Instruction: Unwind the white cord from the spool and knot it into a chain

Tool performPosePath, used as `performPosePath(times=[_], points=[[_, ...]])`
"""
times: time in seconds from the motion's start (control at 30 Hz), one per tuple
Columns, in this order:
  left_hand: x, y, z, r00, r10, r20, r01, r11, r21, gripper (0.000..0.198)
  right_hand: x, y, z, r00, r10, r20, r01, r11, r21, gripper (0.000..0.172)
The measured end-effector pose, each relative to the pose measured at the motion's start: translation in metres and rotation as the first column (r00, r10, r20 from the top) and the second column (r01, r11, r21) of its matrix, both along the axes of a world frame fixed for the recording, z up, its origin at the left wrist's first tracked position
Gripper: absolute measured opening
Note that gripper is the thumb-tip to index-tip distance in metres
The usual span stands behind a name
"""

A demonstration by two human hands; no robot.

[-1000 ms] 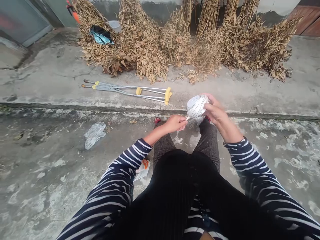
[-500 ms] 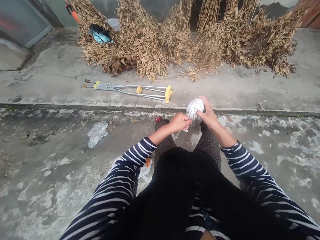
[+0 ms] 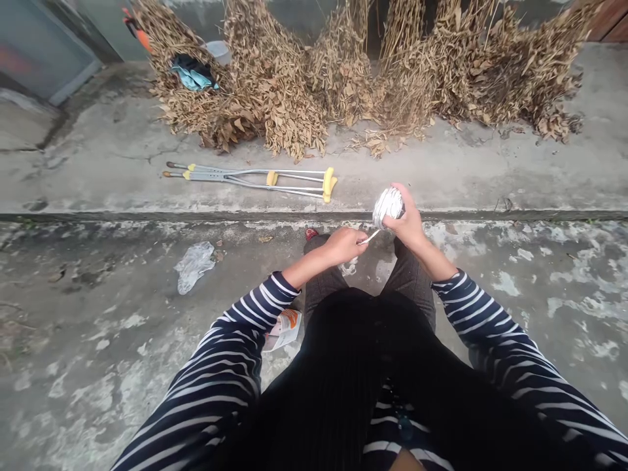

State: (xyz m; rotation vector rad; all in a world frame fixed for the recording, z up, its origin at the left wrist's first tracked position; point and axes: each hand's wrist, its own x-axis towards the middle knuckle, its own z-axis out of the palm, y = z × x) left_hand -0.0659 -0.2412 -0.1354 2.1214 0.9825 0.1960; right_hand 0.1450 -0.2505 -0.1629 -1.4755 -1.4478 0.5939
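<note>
My right hand (image 3: 408, 222) is closed around a white wound ball of strip (image 3: 387, 204), held above my knees. A loose white strip end (image 3: 369, 238) runs from the ball down to my left hand (image 3: 345, 245), which pinches it with closed fingers. Both arms wear dark sleeves with white stripes. My legs in grey trousers stretch forward under the hands, with a red shoe tip (image 3: 311, 233) showing beyond the left knee.
A pair of metal crutches with yellow pads (image 3: 255, 178) lies on the raised concrete step. Dried leafy bundles (image 3: 343, 85) lean along the wall behind. A crumpled clear plastic bag (image 3: 195, 265) lies on the ground at left, an orange-and-white packet (image 3: 283, 329) by my left elbow.
The ball has turned in my right hand and moved slightly. My left hand has drawn the strip end a little away from the ball. The view has tilted down somewhat.
</note>
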Motion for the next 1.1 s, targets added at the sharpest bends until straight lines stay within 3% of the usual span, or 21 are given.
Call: performPosePath(times=[0.17, 0.3, 0.37, 0.47, 0.57, 0.67, 0.77, 0.9, 1.0, 1.1], points=[[-0.015, -0.001, 0.011, 0.999, 0.017, -0.052, -0.017, 1.000, -0.001, 0.029, 0.009, 0.004, -0.003, 0.994, -0.100, 0.050, 0.099, 0.995, 0.033, 0.079], [-0.024, 0.018, 0.017, 0.998, 0.057, 0.012, -0.054, 0.986, -0.158, 0.023, 0.018, 0.008, 0.002, 0.990, -0.133, 0.056, 0.129, 0.989, 0.072, 0.074], [-0.027, 0.029, 0.012, 0.992, 0.102, 0.078, -0.073, 0.948, -0.309, 0.023, 0.024, 0.010, 0.012, 0.987, -0.160, 0.033, 0.155, 0.981, 0.114, 0.075], [-0.031, 0.042, -0.009, 0.983, 0.144, 0.116, -0.072, 0.875, -0.479, 0.020, 0.028, 0.011, 0.033, 0.981, -0.185, -0.050, 0.191, 0.968, 0.161, 0.080], [-0.026, 0.047, -0.033, 0.966, 0.240, 0.093, -0.192, 0.913, -0.359, 0.014, 0.023, 0.010, 0.053, 0.978, -0.131, -0.165, 0.155, 0.978, 0.143, 0.083], [-0.007, 0.044, -0.042, 0.914, 0.346, 0.211, -0.313, 0.933, -0.175, 0.039, 0.008, 0.006, 0.065, 0.970, -0.057, -0.237, 0.094, 0.984, 0.150, 0.082], [0.022, 0.039, -0.032, 0.821, 0.342, 0.458, -0.254, 0.936, -0.243, 0.055, -0.007, 0.003, 0.070, 0.973, -0.019, -0.230, 0.052, 0.989, 0.142, 0.084], [0.053, 0.028, -0.012, 0.664, 0.443, 0.602, -0.161, 0.871, -0.463, 0.021, -0.015, 0.003, 0.073, 0.975, -0.019, -0.220, 0.046, 0.992, 0.118, 0.084], [0.059, 0.018, -0.004, 0.656, 0.470, 0.590, -0.169, 0.854, -0.493, 0.020, -0.010, 0.005, 0.071, 0.967, -0.014, -0.256, 0.045, 0.992, 0.115, 0.083], [0.056, 0.011, -0.005, 0.724, 0.429, 0.540, -0.179, 0.873, -0.453, 0.023, -0.006, 0.005, 0.062, 0.945, -0.028, -0.325, 0.050, 0.997, 0.059, 0.083]])
